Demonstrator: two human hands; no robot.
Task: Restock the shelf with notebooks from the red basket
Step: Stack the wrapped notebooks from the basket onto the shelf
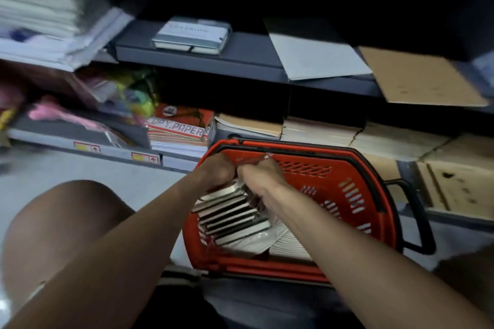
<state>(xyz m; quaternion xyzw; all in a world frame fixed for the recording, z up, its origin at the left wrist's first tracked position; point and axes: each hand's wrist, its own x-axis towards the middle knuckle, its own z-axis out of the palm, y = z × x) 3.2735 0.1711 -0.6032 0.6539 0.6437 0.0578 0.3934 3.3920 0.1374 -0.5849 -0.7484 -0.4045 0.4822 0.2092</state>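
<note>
From the head camera, both hands are reaching down into the red basket (344,168), and they are meeting knuckle to knuckle over its near-left part. The left hand (217,171) is curling into a tight grip, fingers folded under and closing on the top end of the notebooks (232,215); the fingertips themselves are hidden, so how deep the hold goes cannot be told. The right hand (260,177) is sitting just beside it, touching it, fingers bent down around the same top end of the stack and around crinkled clear wrapping (256,239) that is clinging to the books. Neither grip is showing any gap; both are closing on the bundle.

The notebooks are lying directly below the two grips, inside the basket against its left wall. They are forming a fanned row of dark-covered books with pale page edges, each long axis running from lower left up to the right, the row stepping down and away from the hands toward the person. A second block of pale page edges (288,247) is lying under the right forearm.

Beyond the grips, the shelf (240,59) is carrying one grey notebook (191,35) lying flat, above and slightly left of the hands. A lower shelf holds copy paper (179,128) just past the left grip.
</note>
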